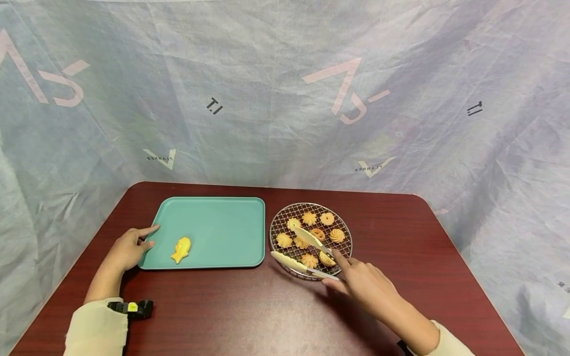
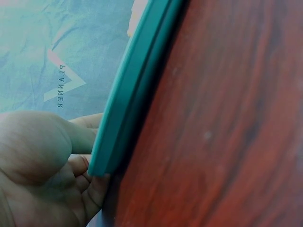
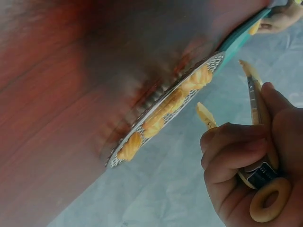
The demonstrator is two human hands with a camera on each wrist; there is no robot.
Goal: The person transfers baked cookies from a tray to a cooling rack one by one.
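Observation:
In the head view, my left hand (image 1: 126, 249) holds the left edge of a teal tray (image 1: 222, 232), thumb over the rim. The left wrist view shows its fingers by the tray's corner. A yellow fish-shaped cookie (image 1: 181, 249) lies on the tray, near its front left. My right hand (image 1: 367, 287) grips cream-tipped tongs (image 1: 307, 237), their tips spread apart with nothing between them. They hover over the front left of a round wire rack (image 1: 289, 213) bearing several golden cookies (image 1: 337, 236). In the right wrist view, the tongs' ring-shaped end (image 3: 258, 208) sticks out below the hand.
Both tray and rack stand on a dark red wooden table (image 1: 213, 306), the rack just right of the tray. A grey printed cloth (image 1: 267, 99) hangs behind and around the table. A black strap (image 1: 144, 309) sits on the left wrist.

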